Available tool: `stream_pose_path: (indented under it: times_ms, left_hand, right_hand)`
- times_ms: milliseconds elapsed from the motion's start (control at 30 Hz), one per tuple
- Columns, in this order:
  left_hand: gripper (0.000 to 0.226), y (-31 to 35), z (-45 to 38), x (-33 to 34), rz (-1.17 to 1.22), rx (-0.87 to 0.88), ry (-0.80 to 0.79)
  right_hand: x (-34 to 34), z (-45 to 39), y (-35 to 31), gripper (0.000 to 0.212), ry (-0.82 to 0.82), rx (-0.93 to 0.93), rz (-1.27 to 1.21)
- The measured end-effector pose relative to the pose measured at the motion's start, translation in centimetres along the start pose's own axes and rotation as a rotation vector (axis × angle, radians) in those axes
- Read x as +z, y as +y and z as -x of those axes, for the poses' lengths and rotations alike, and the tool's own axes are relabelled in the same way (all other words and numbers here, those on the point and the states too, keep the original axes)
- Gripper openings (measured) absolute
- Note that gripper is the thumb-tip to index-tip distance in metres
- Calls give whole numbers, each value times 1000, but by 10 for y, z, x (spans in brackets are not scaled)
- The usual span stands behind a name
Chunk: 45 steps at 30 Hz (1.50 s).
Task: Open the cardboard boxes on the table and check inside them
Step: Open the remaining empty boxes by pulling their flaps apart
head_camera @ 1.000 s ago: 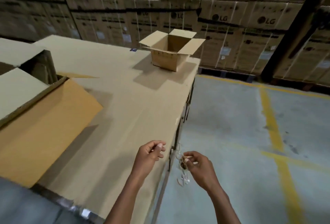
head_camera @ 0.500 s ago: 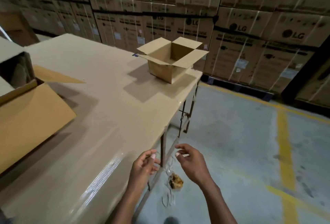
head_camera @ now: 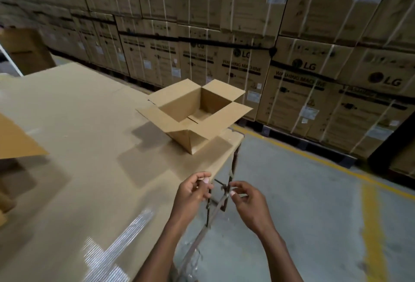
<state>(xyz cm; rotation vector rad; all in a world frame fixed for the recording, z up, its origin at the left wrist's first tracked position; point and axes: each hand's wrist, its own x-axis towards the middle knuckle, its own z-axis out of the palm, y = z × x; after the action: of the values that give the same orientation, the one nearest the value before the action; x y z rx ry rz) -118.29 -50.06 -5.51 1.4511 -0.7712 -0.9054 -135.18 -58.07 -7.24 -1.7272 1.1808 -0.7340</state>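
Observation:
A small cardboard box (head_camera: 190, 141) stands near the table's far right corner. All its flaps are folded out, and the part of its inside that I can see is bare. Only one flap of a larger box (head_camera: 15, 140) shows at the left edge. My left hand (head_camera: 193, 194) hovers over the table's right edge. My right hand (head_camera: 249, 203) is just off the edge, above the floor. Both hands have curled fingers with the thumb against the fingertips, and I see nothing between them. The hands are a short gap apart.
The table (head_camera: 78, 135) is covered in cardboard, with shiny clear film near its front. Its metal frame (head_camera: 224, 198) shows under the right edge. A crumpled clear strip (head_camera: 190, 259) lies on the floor below. Stacked LG cartons (head_camera: 303, 93) wall off the back. Yellow lines (head_camera: 372, 225) mark the concrete floor.
I have moved forward along the table's right edge, so the small box is closer and the large box has slid out of view to the left. My hands stay close together.

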Motion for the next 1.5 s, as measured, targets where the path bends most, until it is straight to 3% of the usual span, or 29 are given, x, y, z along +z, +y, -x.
stream_pose_path:
  times_ms: [133,433,767,967,1200,1333,1500]
  left_hand:
    - [17,8,-64,32,-26,24,82]
    - [18,52,-173,77,-80,101,470]
    - [15,79,-264,62,-330,88,672]
    - [20,82,-325,34,-499,-8,650]
    - [24,72,-361,-2,-638,-150,752]
    - [30,66,-364,-26,-976,-335,811]
    - [53,57,-350,-43,-1033,-637,995]
  right_hand:
    - [-23,-96,1,21,-86,-116,37]
    - [-56,-286,-35,20,-423,-371,115]
    - [-30,-428,-71,18,-560,-477,209]
    - [4,-499,-70,33,-698,-463,346]
    - [15,-583,-68,40,-661,-460,612]
    - [13,-632,-66,47,-555,-398,771]
    - [3,-665,-57,65,-525,-246,839]
